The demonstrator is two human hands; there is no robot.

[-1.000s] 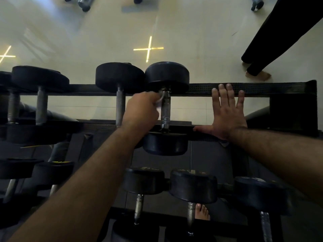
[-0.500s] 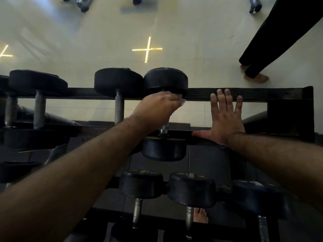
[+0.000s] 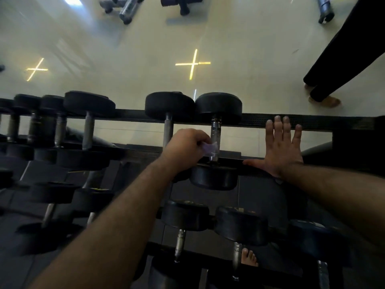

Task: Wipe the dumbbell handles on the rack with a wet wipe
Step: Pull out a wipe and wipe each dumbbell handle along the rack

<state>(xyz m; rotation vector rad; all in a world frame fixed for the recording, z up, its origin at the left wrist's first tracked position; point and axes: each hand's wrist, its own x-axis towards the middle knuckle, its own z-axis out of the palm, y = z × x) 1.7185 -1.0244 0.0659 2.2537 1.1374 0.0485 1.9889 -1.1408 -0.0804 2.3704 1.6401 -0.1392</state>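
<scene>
My left hand (image 3: 185, 148) grips a pale wet wipe (image 3: 209, 147) and presses it against the lower part of a steel dumbbell handle (image 3: 215, 132). That dumbbell lies across the top tier of the black rack (image 3: 312, 121), its far head (image 3: 218, 106) on the back rail. My right hand (image 3: 281, 149) lies flat with spread fingers across the gap to the right, palm on the near rail, fingertips on the back rail. Another dumbbell handle (image 3: 167, 130) stands just left of my left hand.
Several more dumbbells (image 3: 88, 126) fill the top tier to the left, and others (image 3: 239, 226) sit on the lower tier. My bare foot (image 3: 249, 257) shows beneath. A person's dark-trousered legs (image 3: 333, 65) stand on the pale floor at far right. Gym equipment (image 3: 125, 7) stands beyond.
My left hand has slid with the wipe from the top of the handle down toward its near end. The right hand stays flat on the rack.
</scene>
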